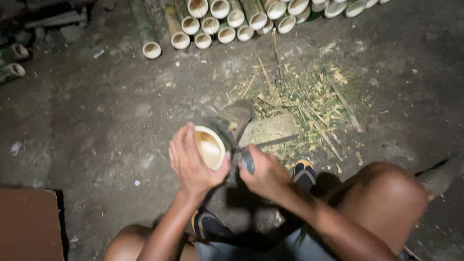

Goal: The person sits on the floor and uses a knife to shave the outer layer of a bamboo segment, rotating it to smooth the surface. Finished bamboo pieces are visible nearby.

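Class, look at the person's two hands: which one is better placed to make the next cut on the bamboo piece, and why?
Probably the right hand: it grips the knife beside the bamboo piece. The left hand is busy cupping the piece's open end.

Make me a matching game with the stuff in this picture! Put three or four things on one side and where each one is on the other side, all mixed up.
Things:
1. Bamboo piece
2. Bamboo pile
3. Green shavings
4. Brown board

Places:
A. bottom left corner
B. along the top edge, cut ends facing the camera
C. on the ground, right of the middle
D. in the middle, held by the left hand

Pairs: 1-D, 2-B, 3-C, 4-A
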